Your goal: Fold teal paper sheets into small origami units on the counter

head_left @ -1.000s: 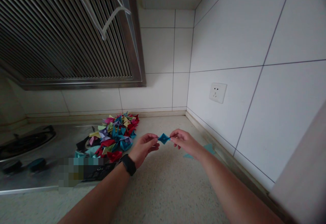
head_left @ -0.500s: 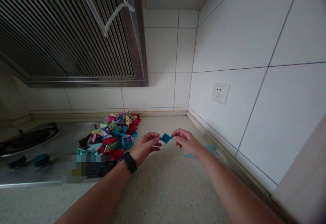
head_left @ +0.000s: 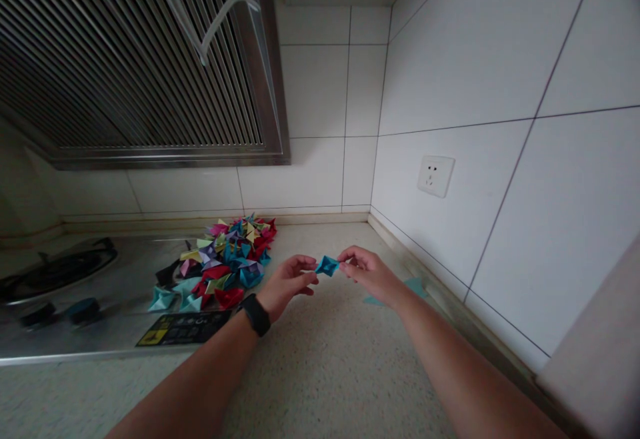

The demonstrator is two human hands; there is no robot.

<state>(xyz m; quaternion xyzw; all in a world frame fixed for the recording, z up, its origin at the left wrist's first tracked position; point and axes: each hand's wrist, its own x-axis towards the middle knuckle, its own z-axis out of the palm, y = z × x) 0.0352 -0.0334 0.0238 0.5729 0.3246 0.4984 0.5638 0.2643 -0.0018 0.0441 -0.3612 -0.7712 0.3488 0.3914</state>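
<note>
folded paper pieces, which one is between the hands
The small blue folded-paper piece, between the left hand and right hand; those in the multicoloured heap of folded paper lie off to the left.

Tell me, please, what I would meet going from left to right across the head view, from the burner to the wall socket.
Burner, pile of folded papers, left hand, blue folded paper, right hand, wall socket.
</note>
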